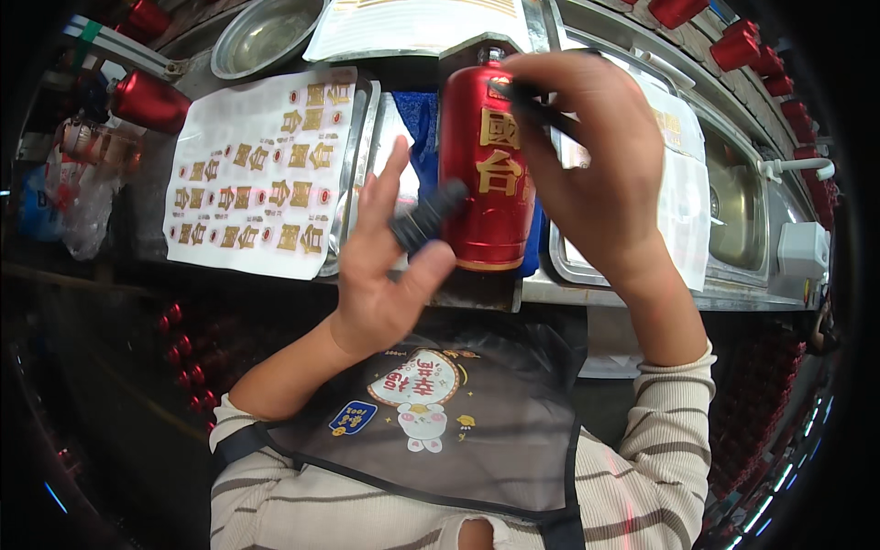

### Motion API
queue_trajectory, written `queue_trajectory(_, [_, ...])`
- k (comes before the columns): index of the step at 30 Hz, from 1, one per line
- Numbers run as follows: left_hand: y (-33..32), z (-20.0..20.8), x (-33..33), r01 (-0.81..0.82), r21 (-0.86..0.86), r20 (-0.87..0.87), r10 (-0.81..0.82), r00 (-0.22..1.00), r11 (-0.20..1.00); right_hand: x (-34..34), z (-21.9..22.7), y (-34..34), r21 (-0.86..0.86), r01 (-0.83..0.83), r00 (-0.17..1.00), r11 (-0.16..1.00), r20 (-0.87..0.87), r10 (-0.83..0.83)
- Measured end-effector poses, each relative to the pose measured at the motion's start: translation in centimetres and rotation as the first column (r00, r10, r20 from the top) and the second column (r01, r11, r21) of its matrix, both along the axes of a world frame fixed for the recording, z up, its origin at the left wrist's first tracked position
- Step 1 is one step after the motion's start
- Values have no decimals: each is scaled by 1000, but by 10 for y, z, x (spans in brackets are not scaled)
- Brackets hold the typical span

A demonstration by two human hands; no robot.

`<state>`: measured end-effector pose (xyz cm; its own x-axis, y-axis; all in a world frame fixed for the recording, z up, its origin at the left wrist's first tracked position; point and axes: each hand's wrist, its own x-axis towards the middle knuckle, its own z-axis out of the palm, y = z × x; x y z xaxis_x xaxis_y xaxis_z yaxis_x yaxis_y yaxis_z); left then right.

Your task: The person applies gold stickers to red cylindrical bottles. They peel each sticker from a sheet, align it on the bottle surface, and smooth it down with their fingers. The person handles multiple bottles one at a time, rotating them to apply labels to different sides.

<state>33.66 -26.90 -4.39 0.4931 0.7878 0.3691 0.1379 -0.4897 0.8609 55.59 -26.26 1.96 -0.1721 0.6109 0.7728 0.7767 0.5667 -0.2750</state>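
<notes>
A glossy red bottle (pixel 486 165) with gold raised-looking characters lies on a blue cloth (pixel 417 124), its neck pointing away from me. On the bottle's left side is my left hand (pixel 376 247), fingers spread. A black, tube-like piece (pixel 426 218) sits at one of its fingers, blurred, and looks like a finger cover. My right hand (pixel 596 156) arches over the bottle's right shoulder with bent fingers. Something black (pixel 543 108) shows at those fingertips; motion blur hides whether it is worn or held.
White transfer sheets with gold characters (pixel 261 183) lie on a tray at left. More sheets (pixel 683 183) rest at right beside a metal sink (pixel 738 211). A metal bowl (pixel 266 41) stands at the back left. Other red bottles (pixel 149 101) stand around.
</notes>
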Motion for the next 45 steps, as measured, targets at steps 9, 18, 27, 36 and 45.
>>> queue_trajectory(9, [15,19,22,118,-563,326,88,941,818,-4,-12,-72,-425,-213,965,880,-234,120])
queue_trajectory(18, [19,14,50,110,-610,372,161,914,785,-13,-52,-72,-373,-137,501,918,-825,-260])
queue_trajectory(27, [19,13,37,98,-567,320,109,941,818,74,-63,-88,-525,-164,397,835,-810,-431])
queue_trajectory(36, [25,1,17,-13,-580,256,197,947,814,98,-64,-116,-702,503,855,504,317,-411])
queue_trajectory(45, [38,-7,12,-46,-603,232,230,945,796,227,-71,-157,-530,771,564,354,309,-766])
